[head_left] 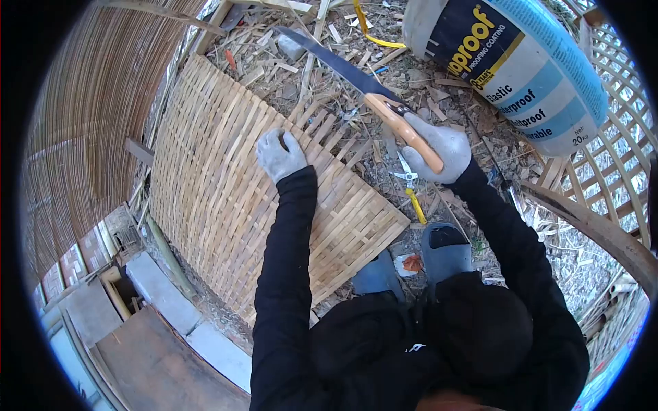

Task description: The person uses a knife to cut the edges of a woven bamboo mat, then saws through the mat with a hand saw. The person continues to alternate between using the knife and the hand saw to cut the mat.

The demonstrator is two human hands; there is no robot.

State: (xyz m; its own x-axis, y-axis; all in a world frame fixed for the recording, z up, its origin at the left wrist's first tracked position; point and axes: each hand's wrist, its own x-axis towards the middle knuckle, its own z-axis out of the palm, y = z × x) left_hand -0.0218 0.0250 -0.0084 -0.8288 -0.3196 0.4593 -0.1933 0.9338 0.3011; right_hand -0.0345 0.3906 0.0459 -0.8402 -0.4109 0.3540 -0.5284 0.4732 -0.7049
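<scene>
My right hand (pixel 445 152), in a pale grey glove, is closed around the wooden handle of a saw (pixel 337 65). Its long dark blade points away to the upper left, above the littered ground; its teeth are too small to make out. My left hand (pixel 281 155), gloved likewise, rests on a woven bamboo mat (pixel 240 178) near its far right edge, with a gap between thumb and fingers. Loose strip ends stick out along that edge. Below my right hand, pliers (pixel 410 185) with yellow on the handle lie on the ground.
A large white and blue coating bucket (pixel 528 75) stands tilted at the upper right. Bamboo lattice (pixel 617 130) and a curved pole (pixel 596 236) flank the right side. A slatted screen (pixel 89 130) rises at left, above pale blocks (pixel 161 291) and a brown board (pixel 164 363). Chips litter the ground.
</scene>
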